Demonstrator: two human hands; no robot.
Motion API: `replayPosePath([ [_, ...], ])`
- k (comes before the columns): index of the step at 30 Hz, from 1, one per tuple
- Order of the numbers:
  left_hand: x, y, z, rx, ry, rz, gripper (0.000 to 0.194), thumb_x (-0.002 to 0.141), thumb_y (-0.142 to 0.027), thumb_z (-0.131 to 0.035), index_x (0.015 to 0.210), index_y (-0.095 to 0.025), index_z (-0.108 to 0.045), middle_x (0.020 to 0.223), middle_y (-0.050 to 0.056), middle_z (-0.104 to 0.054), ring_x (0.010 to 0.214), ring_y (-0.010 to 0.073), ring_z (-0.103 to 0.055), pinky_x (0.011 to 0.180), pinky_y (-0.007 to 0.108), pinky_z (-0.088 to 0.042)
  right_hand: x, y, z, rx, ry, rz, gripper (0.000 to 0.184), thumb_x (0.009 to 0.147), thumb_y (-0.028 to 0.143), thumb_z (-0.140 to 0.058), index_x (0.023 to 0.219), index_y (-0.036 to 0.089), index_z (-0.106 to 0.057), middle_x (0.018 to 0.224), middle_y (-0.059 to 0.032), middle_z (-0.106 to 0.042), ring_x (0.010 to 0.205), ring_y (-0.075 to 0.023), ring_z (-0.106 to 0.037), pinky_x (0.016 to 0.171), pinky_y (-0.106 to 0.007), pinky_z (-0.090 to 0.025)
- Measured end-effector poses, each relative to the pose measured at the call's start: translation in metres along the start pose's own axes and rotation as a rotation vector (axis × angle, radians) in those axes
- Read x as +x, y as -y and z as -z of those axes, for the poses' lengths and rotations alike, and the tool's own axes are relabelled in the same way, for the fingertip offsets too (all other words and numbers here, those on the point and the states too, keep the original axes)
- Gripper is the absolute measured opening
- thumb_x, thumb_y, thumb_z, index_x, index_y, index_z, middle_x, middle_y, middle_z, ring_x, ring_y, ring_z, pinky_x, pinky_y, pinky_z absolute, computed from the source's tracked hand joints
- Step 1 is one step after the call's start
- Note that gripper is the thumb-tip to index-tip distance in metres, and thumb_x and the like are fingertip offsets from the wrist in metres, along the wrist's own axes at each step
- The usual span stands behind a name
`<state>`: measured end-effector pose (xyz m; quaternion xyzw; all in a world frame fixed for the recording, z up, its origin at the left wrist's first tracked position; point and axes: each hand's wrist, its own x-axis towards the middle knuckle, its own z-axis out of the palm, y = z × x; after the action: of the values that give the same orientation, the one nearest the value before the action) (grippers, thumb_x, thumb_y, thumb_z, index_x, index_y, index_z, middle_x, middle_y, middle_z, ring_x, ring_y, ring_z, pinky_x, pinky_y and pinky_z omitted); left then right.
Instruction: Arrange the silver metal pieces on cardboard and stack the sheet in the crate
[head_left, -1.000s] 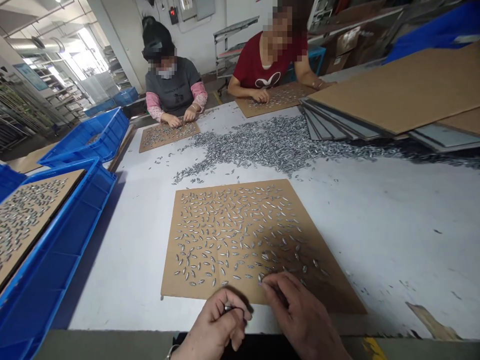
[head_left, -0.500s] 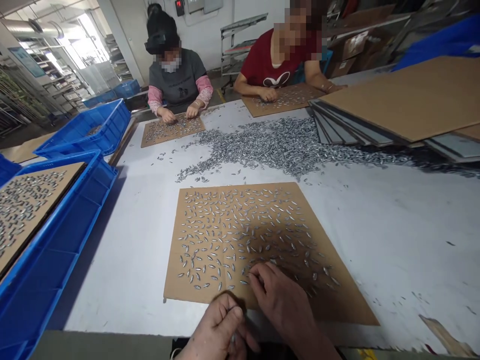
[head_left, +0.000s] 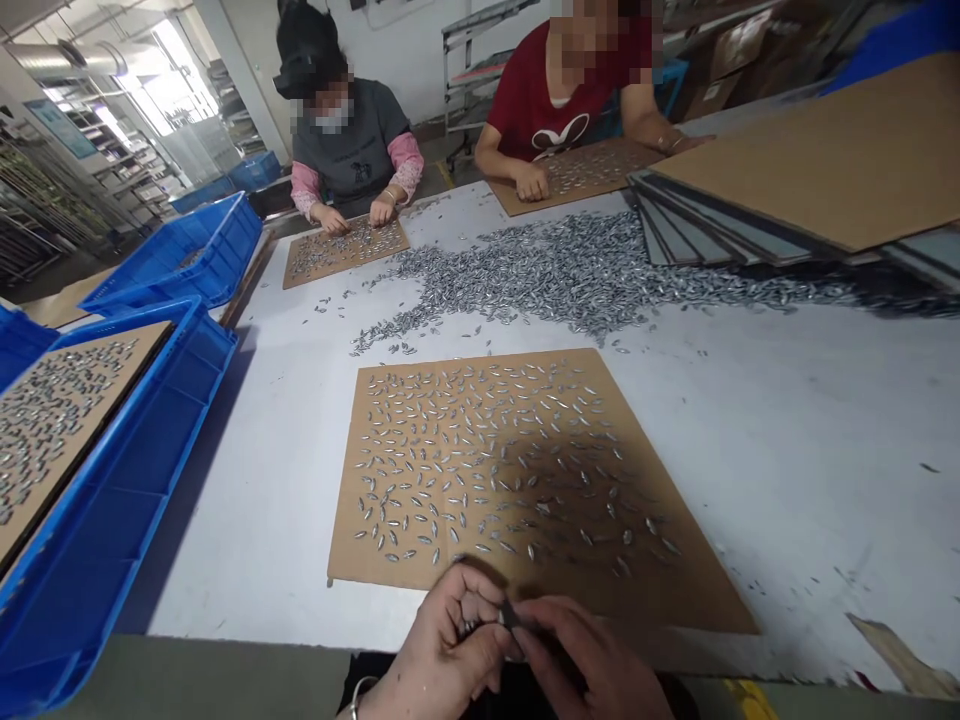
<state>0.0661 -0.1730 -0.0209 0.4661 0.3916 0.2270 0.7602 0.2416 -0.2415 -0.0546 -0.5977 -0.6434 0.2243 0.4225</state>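
In front of me lies a cardboard sheet [head_left: 600,590] with many small spindle-shaped silvery metal pieces [head_left: 416,502] spread over it in loose rows. Just off the sheet's near edge, my left hand [head_left: 457,645] is closed, with a few metal pieces showing among its curled fingers. My right hand [head_left: 589,650] meets it fingertip to fingertip in a pinch. A small grey metal piece [head_left: 510,614] shows between the two hands' fingertips. The right hand's lower fingers are hidden.
A heap of metal pieces [head_left: 540,275] covers the table's middle. Stacked boards [head_left: 810,160] stand at right, blue crates [head_left: 187,400] at left, one bearing a loaded cardboard sheet [head_left: 67,400]. Two people [head_left: 352,150] [head_left: 517,110] work across the table at their own sheets.
My right hand has left the sheet's near part, drawn back toward me, and now touches my left hand's fingertips. The left hand stays closed near the edge. The view has shifted slightly.
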Motion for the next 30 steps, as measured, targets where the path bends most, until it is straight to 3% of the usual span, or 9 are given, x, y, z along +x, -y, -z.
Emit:
replayPosePath([
  [3,-0.002,-0.004,-0.004,0.104,0.002,-0.004,0.043,0.092,-0.053,-0.07,0.111,-0.02,-0.051,0.066,-0.009,-0.049,0.057,0.0075,-0.045,0.056,0.021,-0.035,0.002,0.001,-0.001,0.064,0.016,-0.038,0.019,0.104,0.037,-0.051,0.1,0.027,-0.067,0.089,-0.0015,-0.075,0.079,-0.0154,-0.075,0.071,-0.022,-0.061],
  [9,-0.004,-0.005,0.005,0.353,0.033,-0.002,0.03,0.089,-0.039,-0.074,0.099,-0.019,-0.053,0.069,-0.006,-0.051,0.063,0.0096,-0.046,0.062,0.023,-0.036,0.006,0.009,0.004,0.12,0.222,-0.136,0.019,0.101,0.031,-0.052,0.089,0.026,-0.065,0.083,0.0015,-0.073,0.077,-0.0151,-0.071,0.073,-0.025,-0.057],
  [14,-0.001,-0.004,0.01,0.367,-0.007,-0.033,0.019,0.091,-0.031,-0.069,0.087,-0.02,-0.054,0.071,-0.005,-0.05,0.065,0.0104,-0.043,0.063,0.023,-0.035,0.011,0.007,0.004,0.103,0.282,-0.198,0.017,0.101,0.033,-0.053,0.092,0.026,-0.066,0.085,0.0012,-0.074,0.077,-0.0155,-0.071,0.072,-0.026,-0.055],
  [17,-0.001,-0.006,0.012,0.341,-0.069,-0.043,0.017,0.091,-0.029,-0.069,0.092,-0.021,-0.054,0.07,-0.005,-0.05,0.066,0.0109,-0.044,0.065,0.024,-0.037,0.017,0.004,-0.001,0.023,0.211,-0.159,0.023,0.103,0.034,-0.048,0.089,0.026,-0.064,0.082,0.0016,-0.072,0.074,-0.0145,-0.071,0.07,-0.024,-0.055],
  [22,-0.005,-0.008,0.021,0.315,-0.142,-0.046,0.017,0.093,-0.031,-0.067,0.091,-0.021,-0.053,0.071,-0.005,-0.05,0.065,0.0111,-0.045,0.066,0.024,-0.038,0.028,-0.006,-0.014,-0.328,-0.079,-0.104,0.039,0.108,0.041,-0.037,0.086,0.024,-0.064,0.078,-0.0007,-0.071,0.065,-0.0149,-0.071,0.059,-0.025,-0.051],
  [30,-0.008,-0.003,0.025,0.314,-0.109,-0.017,0.019,0.087,-0.021,-0.069,0.079,-0.021,-0.053,0.071,-0.004,-0.051,0.062,0.01,-0.045,0.062,0.023,-0.036,0.031,-0.008,-0.021,-0.556,-0.124,-0.076,0.052,0.11,0.047,-0.029,0.08,0.024,-0.065,0.073,-0.0004,-0.07,0.055,-0.0135,-0.066,0.049,-0.026,-0.044],
])
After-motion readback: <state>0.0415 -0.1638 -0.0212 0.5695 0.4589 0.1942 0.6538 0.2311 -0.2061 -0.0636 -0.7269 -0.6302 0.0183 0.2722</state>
